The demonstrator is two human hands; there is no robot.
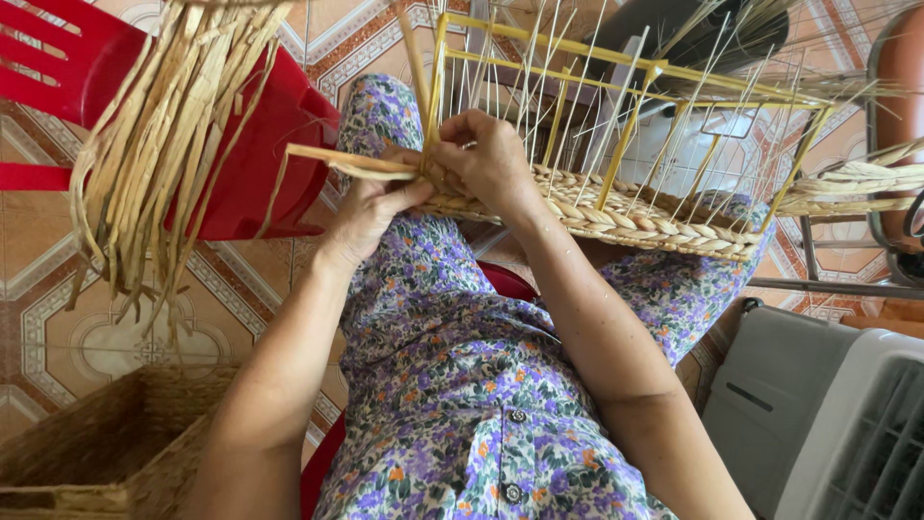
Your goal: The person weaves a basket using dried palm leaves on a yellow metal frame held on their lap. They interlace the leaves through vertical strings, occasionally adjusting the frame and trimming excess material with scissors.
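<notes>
Two hands at work: left hand [371,207], right hand [486,154], both on one half-woven basket [616,214] built on one yellow wire frame [626,82]. One loose flat straw strand [337,162] pinched between them. One red plastic chair [255,144], with one bundle of dried straw [159,125] draped over it. One finished woven basket [106,453], lower left. One grey plastic fan housing [828,414], lower right. White upright stakes in the frame: many, too fine and crowded to count.
</notes>
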